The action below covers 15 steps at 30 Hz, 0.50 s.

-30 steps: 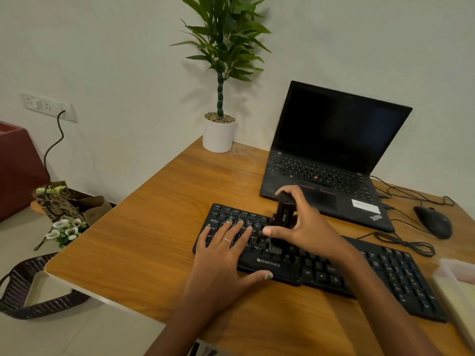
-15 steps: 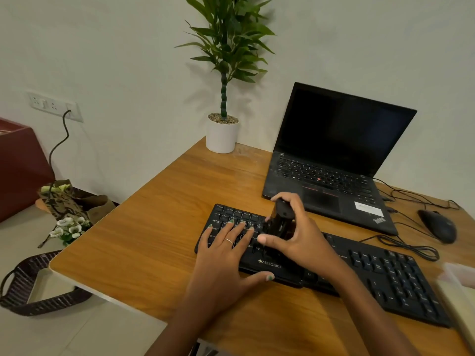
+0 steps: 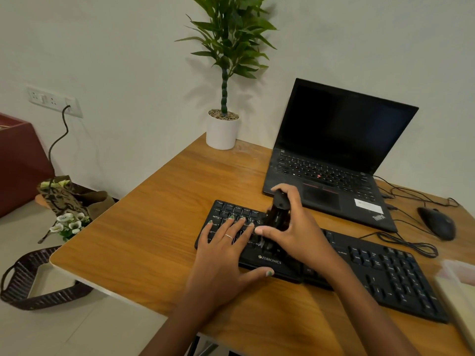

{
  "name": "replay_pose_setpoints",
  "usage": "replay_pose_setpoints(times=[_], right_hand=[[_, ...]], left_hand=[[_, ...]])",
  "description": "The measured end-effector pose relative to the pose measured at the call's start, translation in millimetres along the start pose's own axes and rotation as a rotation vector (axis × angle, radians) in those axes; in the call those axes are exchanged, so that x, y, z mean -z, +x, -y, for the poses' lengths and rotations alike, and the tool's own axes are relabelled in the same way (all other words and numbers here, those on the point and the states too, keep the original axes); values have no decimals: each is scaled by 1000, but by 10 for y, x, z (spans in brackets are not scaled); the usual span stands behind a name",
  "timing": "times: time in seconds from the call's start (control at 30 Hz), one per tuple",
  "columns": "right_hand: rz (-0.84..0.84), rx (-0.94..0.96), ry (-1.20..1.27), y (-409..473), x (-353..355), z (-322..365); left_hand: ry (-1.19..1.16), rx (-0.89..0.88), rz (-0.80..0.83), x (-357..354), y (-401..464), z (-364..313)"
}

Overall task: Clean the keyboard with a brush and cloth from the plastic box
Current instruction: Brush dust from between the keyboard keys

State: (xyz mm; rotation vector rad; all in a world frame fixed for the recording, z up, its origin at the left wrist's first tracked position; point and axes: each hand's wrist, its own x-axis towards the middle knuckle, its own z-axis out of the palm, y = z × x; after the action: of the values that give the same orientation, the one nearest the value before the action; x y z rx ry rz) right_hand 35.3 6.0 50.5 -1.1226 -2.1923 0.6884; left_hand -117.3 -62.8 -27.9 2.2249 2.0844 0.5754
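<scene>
A long black keyboard [image 3: 385, 273] lies across the wooden desk [image 3: 159, 227]. My left hand [image 3: 221, 255] rests flat on its left end, fingers spread over the keys and thumb along the front edge. My right hand [image 3: 298, 227] grips a black brush [image 3: 279, 209] upright, its bristles down on the keys just right of my left fingertips. The brush is motion-blurred. A pale plastic box [image 3: 460, 286] shows at the right edge of the frame; no cloth can be made out.
An open black laptop [image 3: 331, 160] stands behind the keyboard. A black mouse [image 3: 437, 223] and loose cables [image 3: 408, 244] lie to its right. A potted plant [image 3: 223, 129] stands at the desk's far corner. On the floor left are a woven basket [image 3: 30, 283] and flowers [image 3: 68, 224].
My right hand has shifted the brush slightly left and back along the keys. My left hand stays put on the keyboard. The camera view has drifted a little.
</scene>
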Motion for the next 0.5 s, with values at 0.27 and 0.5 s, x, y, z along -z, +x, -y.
replay_pose_setpoints(times=[0.27, 0.5], right_hand=[[20, -43, 61, -39, -75, 100], [-66, -128, 55, -33, -126, 143]], left_hand=[[-104, 16, -57, -31, 2, 9], [-106, 30, -48, -9, 7, -13]])
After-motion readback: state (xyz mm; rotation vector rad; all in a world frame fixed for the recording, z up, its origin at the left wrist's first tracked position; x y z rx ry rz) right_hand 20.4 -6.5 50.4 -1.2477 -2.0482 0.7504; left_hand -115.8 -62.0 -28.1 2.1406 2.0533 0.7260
